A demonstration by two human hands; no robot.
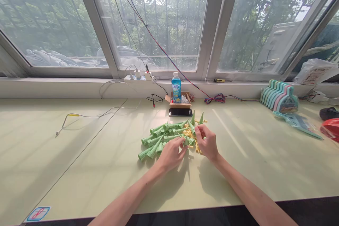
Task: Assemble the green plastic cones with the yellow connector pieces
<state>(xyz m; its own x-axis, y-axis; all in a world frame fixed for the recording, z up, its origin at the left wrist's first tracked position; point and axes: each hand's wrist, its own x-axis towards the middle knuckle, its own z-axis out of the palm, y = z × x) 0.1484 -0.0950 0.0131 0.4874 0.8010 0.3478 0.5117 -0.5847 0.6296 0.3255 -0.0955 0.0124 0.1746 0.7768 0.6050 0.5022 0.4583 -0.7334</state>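
While the left hand (172, 153) clamps a green cone (186, 142) in its fingers, the right hand (208, 144) curls its fingers, their hold unclear.

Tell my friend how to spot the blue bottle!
On the table under the windows, look past the green cones to the cardboard box behind the black phone. The bottle stands in it, set apart by its white cap and bright blue colour.

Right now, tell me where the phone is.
In the head view, the phone lies on the table just right of centre, between the box behind it and the green cones nearer the person.
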